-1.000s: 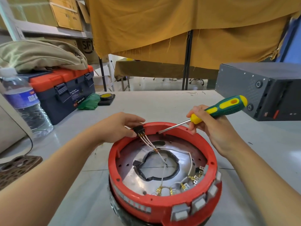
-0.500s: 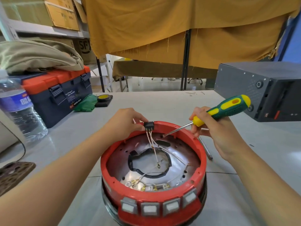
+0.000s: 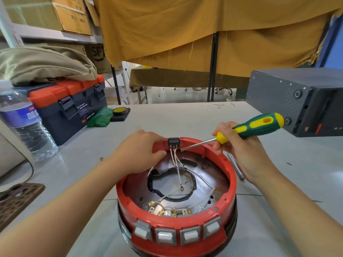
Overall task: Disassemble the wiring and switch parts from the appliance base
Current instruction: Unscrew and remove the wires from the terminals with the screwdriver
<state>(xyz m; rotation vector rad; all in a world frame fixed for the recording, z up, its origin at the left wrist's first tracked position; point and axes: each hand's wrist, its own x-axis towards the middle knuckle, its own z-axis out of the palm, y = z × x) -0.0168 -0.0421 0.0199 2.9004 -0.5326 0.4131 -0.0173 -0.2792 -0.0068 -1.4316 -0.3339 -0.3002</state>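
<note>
Base point(image 3: 176, 236), red plastic ring w/ metal plate inside, sits on the grey table point(image 3: 167, 119) right in front, its bottom edge cut off by the frame. Left hand point(image 3: 138, 152) is over the far-left rim, fingers curled onto the red edge next to the small black switch point(image 3: 173, 141); fingertips are tucked behind the rim, so can't tell if they touch the switch itself. Switch is perched at the far rim, three thin white wires point(image 3: 175, 160) dropping from it into the bowl, one ending in a loose ring terminal point(image 3: 181, 187) over the centre hole. More wires run to brass connectors point(image 3: 163, 210) at the near inside wall, partly hidden by the rim. Four grey rocker buttons point(image 3: 178, 234) along the near outside. Right hand point(image 3: 239, 153) grips the screwdriver point(image 3: 256, 127), green/yellow handle, fingers wrapped near the yellow collar; the blade tip points just right of the switch, contact hard to make out. Thin metal rod point(image 3: 236, 168) lies on the table behind the right wrist, mostly hidden. Off to the left: toolbox point(image 3: 74, 106) w/ a bag point(image 3: 42, 64) on top, water bottle point(image 3: 24, 123) cut at the edge, tape roll point(image 3: 120, 111). Dark grey box point(image 3: 297, 101) at right, cropped.
</note>
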